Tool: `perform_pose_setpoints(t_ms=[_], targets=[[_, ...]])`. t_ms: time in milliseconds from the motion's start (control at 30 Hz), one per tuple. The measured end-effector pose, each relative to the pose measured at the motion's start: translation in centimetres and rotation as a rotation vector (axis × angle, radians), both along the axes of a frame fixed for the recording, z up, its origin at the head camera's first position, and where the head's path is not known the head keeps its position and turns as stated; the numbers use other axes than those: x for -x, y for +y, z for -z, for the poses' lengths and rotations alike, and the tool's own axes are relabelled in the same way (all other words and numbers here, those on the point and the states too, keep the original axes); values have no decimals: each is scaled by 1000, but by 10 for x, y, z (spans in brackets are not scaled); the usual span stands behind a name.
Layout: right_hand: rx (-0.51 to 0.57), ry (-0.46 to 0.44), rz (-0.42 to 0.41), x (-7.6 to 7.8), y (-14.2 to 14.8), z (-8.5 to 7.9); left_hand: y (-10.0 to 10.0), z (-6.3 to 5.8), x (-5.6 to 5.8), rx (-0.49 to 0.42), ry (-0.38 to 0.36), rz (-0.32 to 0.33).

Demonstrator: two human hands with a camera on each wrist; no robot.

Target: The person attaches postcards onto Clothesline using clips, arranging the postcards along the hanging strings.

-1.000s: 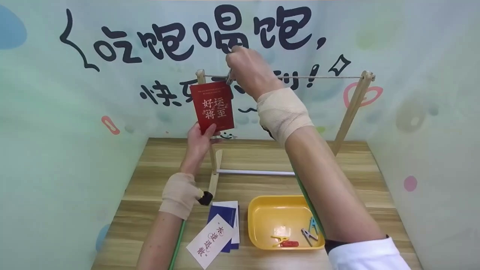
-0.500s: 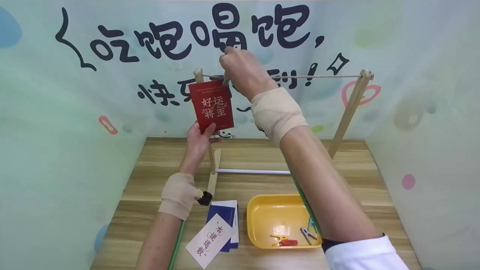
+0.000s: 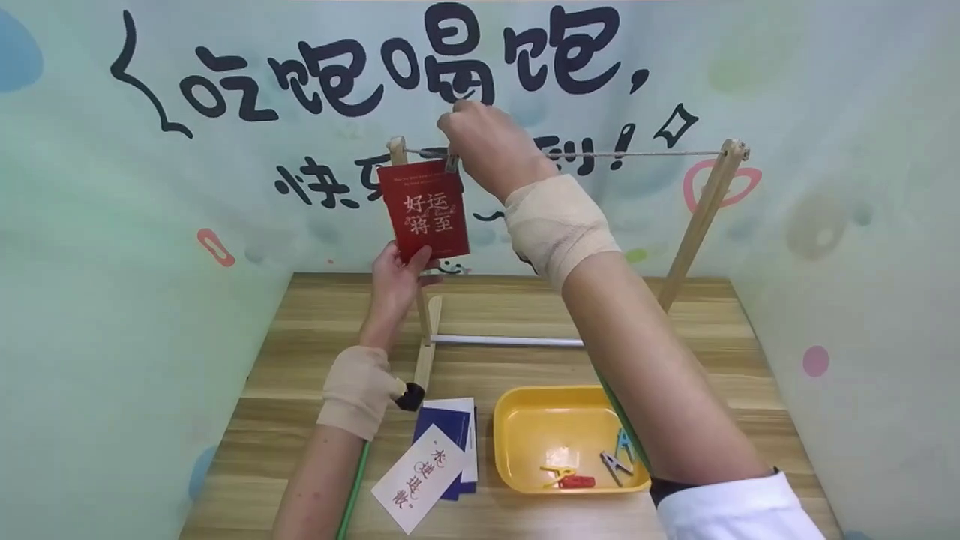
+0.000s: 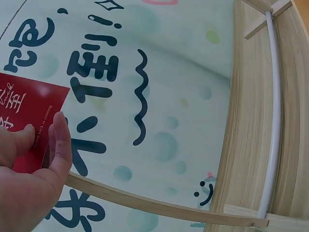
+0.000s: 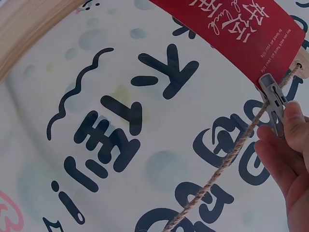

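Note:
A red card (image 3: 426, 210) with white lettering stands upright at the left end of a twine line (image 3: 630, 154). My left hand (image 3: 399, 277) pinches its bottom edge, thumb across the front and fingers behind. At the card's upper right corner, my right hand (image 3: 495, 142) pinches a grey clothespin (image 5: 273, 99) between thumb and fingers. In the right wrist view the clothespin's nose overlaps the card's corner, right at the twine.
Two wooden posts (image 3: 701, 225) carry the twine, with a white rod (image 3: 510, 341) low between them. A yellow tray (image 3: 517, 405) holds several clothespins. Beside it lie several blue and white cards (image 3: 420, 480). A printed backdrop stands behind.
Both hands keep their holds on the card and clothespin. The right hand has shifted slightly left along the twine; the head view has moved a little.

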State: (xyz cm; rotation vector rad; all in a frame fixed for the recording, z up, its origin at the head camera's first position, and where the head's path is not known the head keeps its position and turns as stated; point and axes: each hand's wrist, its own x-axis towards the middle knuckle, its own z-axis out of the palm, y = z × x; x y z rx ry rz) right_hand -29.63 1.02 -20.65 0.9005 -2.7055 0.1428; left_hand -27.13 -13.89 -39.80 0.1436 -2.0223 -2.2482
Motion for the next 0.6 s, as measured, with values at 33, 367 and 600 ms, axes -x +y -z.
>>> perform_pose_setpoints(t_ms=[33,367,600], targets=[[5,-1,-2,0,1,1,0,0,0,-9,-3,1],[43,61,21,-5,9,8,-2,3,-8,-106,-13,-7],[13,171,25,-21,15,12,-8,3,-14,-44,6,-10]])
